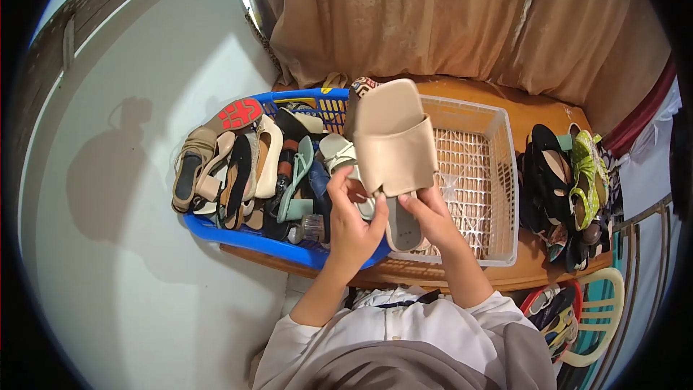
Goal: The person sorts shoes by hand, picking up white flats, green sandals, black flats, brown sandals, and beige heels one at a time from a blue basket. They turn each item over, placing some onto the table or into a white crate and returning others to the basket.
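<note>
A beige slide sandal (393,159) with a square toe and a wide strap is held up between both hands, toe pointing away from me. My left hand (354,220) pinches its left side, thumb at the strap's lower edge. On the opposite side, my right hand (433,217) grips it with the thumb near the strap's edge. Below the strap, a greyer heel section shows small dark marks. Behind the sandal and my left hand lies a white strappy shoe (338,150), partly covered. The blue basket (238,240), packed with shoes, is under and left of my left hand.
A clear plastic crate (505,195) with a lattice bottom stands right of the basket on a wooden table (462,88). Shoes, including a lime-green pair (588,177), are piled at the table's right. Below sit a red tub (577,303) of shoes and a cream chair (613,310).
</note>
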A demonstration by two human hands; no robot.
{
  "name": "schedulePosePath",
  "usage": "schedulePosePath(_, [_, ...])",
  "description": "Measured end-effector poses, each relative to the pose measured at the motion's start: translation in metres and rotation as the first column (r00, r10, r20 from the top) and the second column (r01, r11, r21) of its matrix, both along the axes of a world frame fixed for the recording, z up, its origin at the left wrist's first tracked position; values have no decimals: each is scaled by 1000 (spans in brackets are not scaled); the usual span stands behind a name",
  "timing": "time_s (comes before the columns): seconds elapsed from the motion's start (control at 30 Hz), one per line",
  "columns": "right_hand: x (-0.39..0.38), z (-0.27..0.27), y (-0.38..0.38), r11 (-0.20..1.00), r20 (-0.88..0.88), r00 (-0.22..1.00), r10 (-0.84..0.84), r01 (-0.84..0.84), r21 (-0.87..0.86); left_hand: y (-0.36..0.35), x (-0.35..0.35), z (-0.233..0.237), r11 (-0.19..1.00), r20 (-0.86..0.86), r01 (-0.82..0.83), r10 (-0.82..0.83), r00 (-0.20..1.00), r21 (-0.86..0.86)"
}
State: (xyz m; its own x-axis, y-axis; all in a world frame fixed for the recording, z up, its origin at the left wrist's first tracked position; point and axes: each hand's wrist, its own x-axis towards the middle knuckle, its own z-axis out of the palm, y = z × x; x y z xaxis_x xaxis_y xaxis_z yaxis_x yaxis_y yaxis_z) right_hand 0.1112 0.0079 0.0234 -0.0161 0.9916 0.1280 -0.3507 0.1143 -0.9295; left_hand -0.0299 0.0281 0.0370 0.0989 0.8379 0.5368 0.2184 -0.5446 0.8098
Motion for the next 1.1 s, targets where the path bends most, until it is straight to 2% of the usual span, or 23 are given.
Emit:
schedulePosePath(0.07, [0, 6, -3, 993, 181, 983, 1, -21, 112, 5, -4, 12, 1000, -10, 29, -28, 1000, 10])
schedulePosePath(0.17, [-3, 12, -3, 978, 325, 945, -36, -34, 207, 17, -10, 15, 977, -240, -79, 126, 962, 197])
schedulePosePath(0.27, [-4, 7, -3, 984, 433, 901, -16, -63, 168, 16, -6, 25, 941, -283, -181, 264, 922, 287])
schedulePosePath(0.37, [-3, 4, 1, 981, 350, 936, 19, -85, 173, 20, -5, 21, 977, -212, -114, 152, 965, 181])
schedulePosePath(0.47, [-8, 7, 1, 965, 322, 939, -122, 37, 260, 20, -2, 22, 972, -189, -124, 162, 968, 198])
schedulePosePath(0.5, [-13, 10, 3, 942, 300, 925, -234, 139, 307, 21, 0, 20, 970, -184, -142, 179, 967, 196])
schedulePosePath(0.57, [-20, 19, 7, 857, 239, 862, -447, 336, 390, 21, 6, 12, 966, -174, -176, 209, 962, 191])
schedulePosePath(0.6, [-18, 24, 9, 798, 354, 757, -550, 351, 490, 19, 9, 12, 962, -166, -176, 212, 963, 209])
schedulePosePath(0.67, [-11, 34, 12, 668, 503, 468, -726, 307, 678, 16, 13, 14, 952, -147, -180, 220, 964, 247])
schedulePosePath(0.7, [-11, 38, 12, 694, 539, 457, -708, 307, 652, 15, 15, 14, 947, -167, -194, 241, 956, 257])
schedulePosePath(0.8, [-10, 39, 13, 666, 538, 408, -738, 309, 679, 13, 15, 13, 936, -218, -224, 287, 933, 273])
schedulePosePath(1.0, [-3, 26, 16, 623, 561, 281, -779, 244, 743, 15, 14, 2, 949, -276, -202, 267, 923, 242])
schedulePosePath(1.1, [-4, 21, 15, 623, 550, 299, -780, 283, 729, 14, 16, 1, 954, -260, -213, 265, 928, 213])
